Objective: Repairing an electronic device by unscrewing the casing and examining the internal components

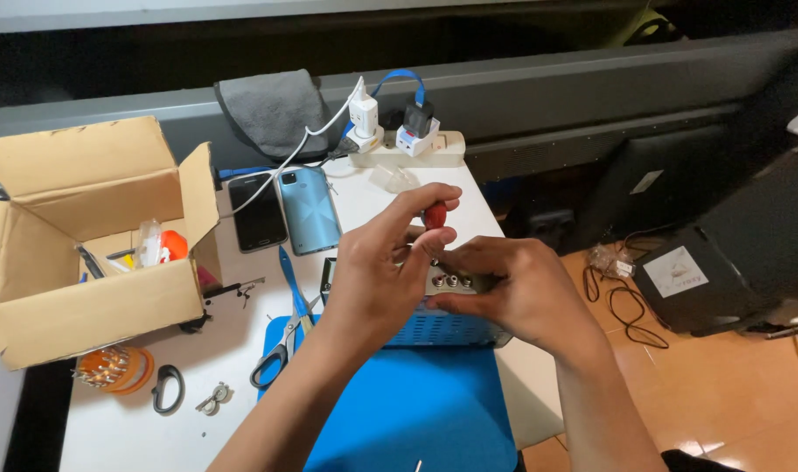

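red-handled screwdriver (435, 215) pinched by left hand (377, 271) above metal box (442, 325).

White table (110, 437), grey partition (547, 87), orange tiled floor (722, 402).

Two hands work over the surface (241, 332) — the left hand (377, 271) and the right hand (512, 293) — with one red-handled tool (435, 215) and one small metal box (442, 325) between them. Two phones (259, 212) lie side by side near the far edge, beside one power strip (412, 153) carrying two plugged-in adapters (364, 116). There is one open cardboard box (93, 253) at the left edge, one pair of scissors (285, 341), one blue mat (407, 411) at the near edge, and one grey cloth (272, 109) at the far edge.
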